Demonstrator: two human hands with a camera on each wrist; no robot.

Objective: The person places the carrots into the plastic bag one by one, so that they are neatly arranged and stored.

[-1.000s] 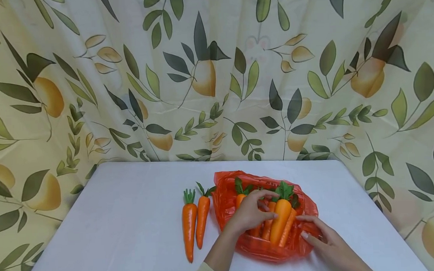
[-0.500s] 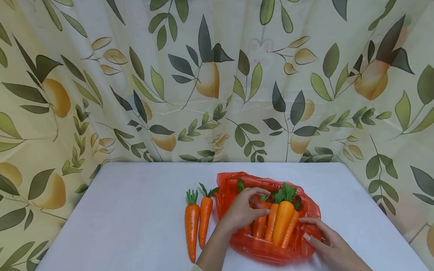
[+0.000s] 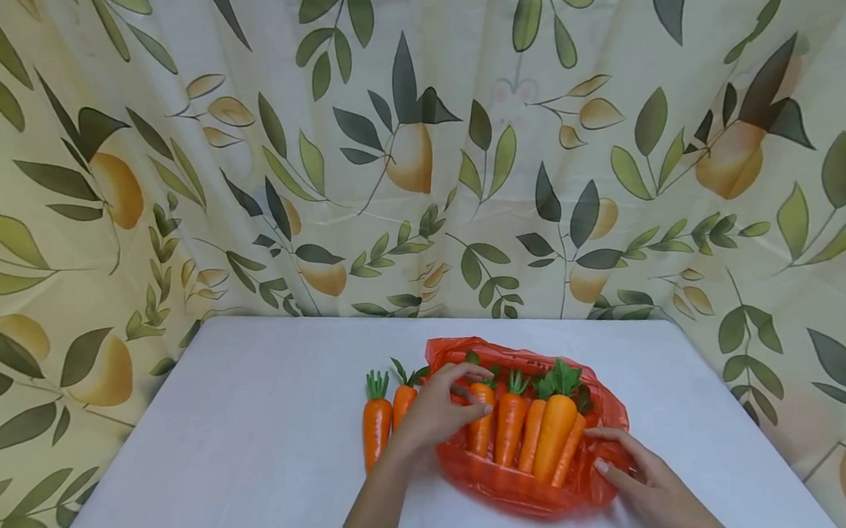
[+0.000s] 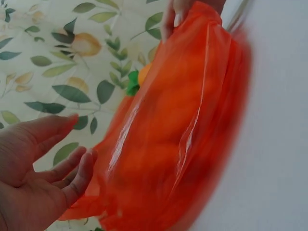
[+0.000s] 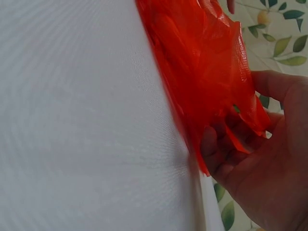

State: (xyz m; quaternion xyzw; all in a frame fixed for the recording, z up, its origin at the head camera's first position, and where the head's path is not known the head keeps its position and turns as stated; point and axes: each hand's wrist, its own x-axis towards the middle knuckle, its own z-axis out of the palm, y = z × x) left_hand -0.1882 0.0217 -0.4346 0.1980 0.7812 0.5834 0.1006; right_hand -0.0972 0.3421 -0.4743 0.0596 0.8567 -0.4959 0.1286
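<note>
A red plastic bag (image 3: 490, 482) lies with its mouth spread on the white table, several orange carrots (image 3: 509, 428) with green tops side by side in it. Over the bag's left side hovers my left hand (image 3: 432, 413), fingers loosely bent and parted from the thumb. The left wrist view shows nothing held in that left hand (image 4: 43, 178); whether its thumb touches the leftmost carrot in the bag, I cannot tell. At the bag's right edge, my right hand (image 3: 647, 476) holds the plastic. Thumb and curled fingers of the right hand (image 5: 269, 163) go round crumpled red film.
Two more carrots (image 3: 377, 428) lie on the white table (image 3: 259, 435) left of the bag, partly hidden by the left forearm. A leaf-and-fruit patterned curtain (image 3: 421, 240) hangs behind the table and along both sides.
My left hand has moved left across the bag, away from the thick carrot, uncovering more carrots and covering part of the two outside. My right hand stays at the bag's right edge.
</note>
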